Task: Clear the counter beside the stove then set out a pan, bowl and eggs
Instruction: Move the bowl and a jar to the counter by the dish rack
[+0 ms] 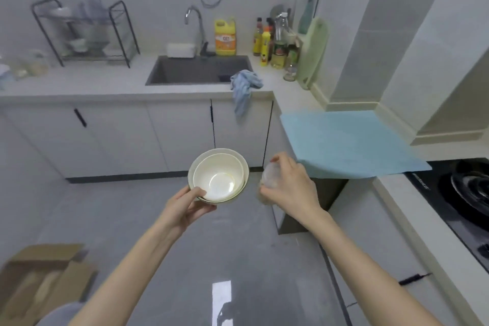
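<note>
My left hand (186, 206) grips the near rim of two stacked white bowls (219, 174), held in the air over the floor. Beside them my right hand (291, 185) wraps around a small clear jar (270, 174) with something pale brown inside; the jar is blurred. To the right lies a light blue mat (349, 140) spread on the counter beside the stove (465, 193), with nothing on it. A dark pan sits on the burner at the right edge.
The dark sink (198, 70) is straight ahead with a blue cloth (244, 87) draped over its corner. Bottles (277, 42) and a green cutting board (313, 50) crowd the corner. A dish rack (84, 34) stands at the left. A cardboard box (39, 280) lies on the floor.
</note>
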Demonstrator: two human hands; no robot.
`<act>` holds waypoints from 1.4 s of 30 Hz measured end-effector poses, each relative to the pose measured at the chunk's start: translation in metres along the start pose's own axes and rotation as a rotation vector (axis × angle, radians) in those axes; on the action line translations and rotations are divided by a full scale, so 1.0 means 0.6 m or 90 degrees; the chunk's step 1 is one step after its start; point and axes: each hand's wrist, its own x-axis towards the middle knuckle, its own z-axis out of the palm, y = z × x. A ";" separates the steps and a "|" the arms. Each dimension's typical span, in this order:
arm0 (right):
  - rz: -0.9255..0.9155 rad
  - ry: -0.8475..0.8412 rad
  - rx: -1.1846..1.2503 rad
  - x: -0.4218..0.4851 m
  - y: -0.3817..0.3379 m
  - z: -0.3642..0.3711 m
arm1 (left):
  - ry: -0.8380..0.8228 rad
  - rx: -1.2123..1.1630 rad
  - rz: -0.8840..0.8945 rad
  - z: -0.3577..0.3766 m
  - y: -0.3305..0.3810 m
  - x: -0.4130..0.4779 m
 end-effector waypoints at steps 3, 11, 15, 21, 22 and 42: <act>-0.068 -0.036 0.044 0.059 -0.089 0.056 | 0.069 -0.029 0.015 -0.087 0.046 0.021; -0.211 -0.122 0.060 0.190 -0.288 0.186 | 0.210 -0.130 0.050 -0.266 0.139 0.073; -0.269 -0.166 0.068 0.261 -0.361 0.246 | 0.270 -0.184 0.062 -0.327 0.187 0.117; -0.333 -0.212 0.077 0.408 -0.468 0.343 | 0.331 -0.217 0.079 -0.412 0.279 0.218; -0.339 -0.219 0.078 0.434 -0.488 0.356 | 0.342 -0.215 0.082 -0.423 0.297 0.233; -0.450 -0.277 0.056 0.854 -0.872 0.645 | 0.418 -0.256 0.109 -0.726 0.609 0.571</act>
